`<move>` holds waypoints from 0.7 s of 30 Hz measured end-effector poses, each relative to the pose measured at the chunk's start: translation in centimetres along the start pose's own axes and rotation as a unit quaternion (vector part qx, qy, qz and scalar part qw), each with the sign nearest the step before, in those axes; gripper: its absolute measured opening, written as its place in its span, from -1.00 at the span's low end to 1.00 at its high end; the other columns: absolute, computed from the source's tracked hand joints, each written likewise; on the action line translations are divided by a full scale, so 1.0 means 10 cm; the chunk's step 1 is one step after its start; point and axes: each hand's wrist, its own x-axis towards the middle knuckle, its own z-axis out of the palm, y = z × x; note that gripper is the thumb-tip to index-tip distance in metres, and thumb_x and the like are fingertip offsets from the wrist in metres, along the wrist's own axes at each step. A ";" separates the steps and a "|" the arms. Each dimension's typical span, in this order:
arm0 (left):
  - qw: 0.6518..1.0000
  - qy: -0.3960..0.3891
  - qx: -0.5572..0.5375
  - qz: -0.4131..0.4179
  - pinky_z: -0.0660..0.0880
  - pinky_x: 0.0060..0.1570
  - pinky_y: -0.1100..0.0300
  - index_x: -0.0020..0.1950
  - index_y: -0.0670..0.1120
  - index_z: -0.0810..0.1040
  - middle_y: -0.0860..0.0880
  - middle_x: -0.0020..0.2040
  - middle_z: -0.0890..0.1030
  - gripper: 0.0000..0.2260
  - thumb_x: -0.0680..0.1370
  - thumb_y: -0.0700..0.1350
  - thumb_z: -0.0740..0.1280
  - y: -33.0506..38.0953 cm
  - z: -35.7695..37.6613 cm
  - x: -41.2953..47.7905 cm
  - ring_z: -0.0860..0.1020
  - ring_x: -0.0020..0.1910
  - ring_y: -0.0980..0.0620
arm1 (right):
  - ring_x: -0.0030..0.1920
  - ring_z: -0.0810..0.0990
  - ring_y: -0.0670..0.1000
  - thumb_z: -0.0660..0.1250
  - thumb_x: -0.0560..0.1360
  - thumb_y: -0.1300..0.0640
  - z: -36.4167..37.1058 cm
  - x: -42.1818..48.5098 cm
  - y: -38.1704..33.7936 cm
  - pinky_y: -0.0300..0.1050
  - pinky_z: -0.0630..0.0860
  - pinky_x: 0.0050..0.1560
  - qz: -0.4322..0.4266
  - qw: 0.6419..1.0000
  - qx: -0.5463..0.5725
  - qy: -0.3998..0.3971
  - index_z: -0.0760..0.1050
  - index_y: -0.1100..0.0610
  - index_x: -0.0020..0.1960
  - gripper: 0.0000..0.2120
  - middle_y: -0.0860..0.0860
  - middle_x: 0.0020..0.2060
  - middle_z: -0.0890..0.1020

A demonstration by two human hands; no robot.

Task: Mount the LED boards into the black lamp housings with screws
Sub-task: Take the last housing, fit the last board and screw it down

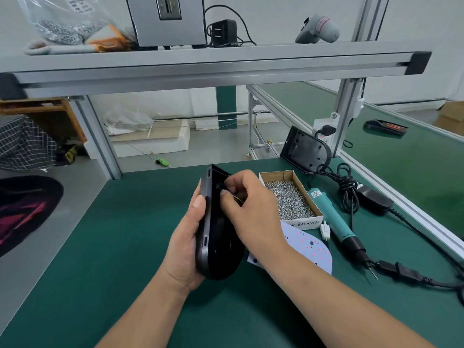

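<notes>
Your left grip [185, 247] clasps the black lamp housing [204, 222] on edge over the table [125, 234]; your right grip [248, 204] pinches a small part [222, 187], too small to name, inside its upper end. Tilted so, the housing could slip or the part drop. The LED board [308, 247] under your forearm could be swept toward the screw box [305, 222].

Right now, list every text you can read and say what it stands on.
"NG BALANCER": front wall of the screw box; the start of it is hidden.
Label on the teal screwdriver: too small to read.
Printed label on the plastic bag on the shelf: blurred.
</notes>
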 end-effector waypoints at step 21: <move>0.993 -0.058 0.081 0.063 0.47 0.43 -0.04 0.65 -0.07 0.30 -0.27 0.53 0.46 -0.45 0.70 0.10 0.30 -0.03 0.00 0.02 0.46 0.51 -0.21 | -0.07 0.56 -0.11 0.39 0.50 0.10 -0.01 -0.02 0.01 -0.17 0.51 -0.02 -0.055 0.997 -0.059 -0.009 0.52 -0.10 0.03 -0.85 -0.14 -0.11 0.58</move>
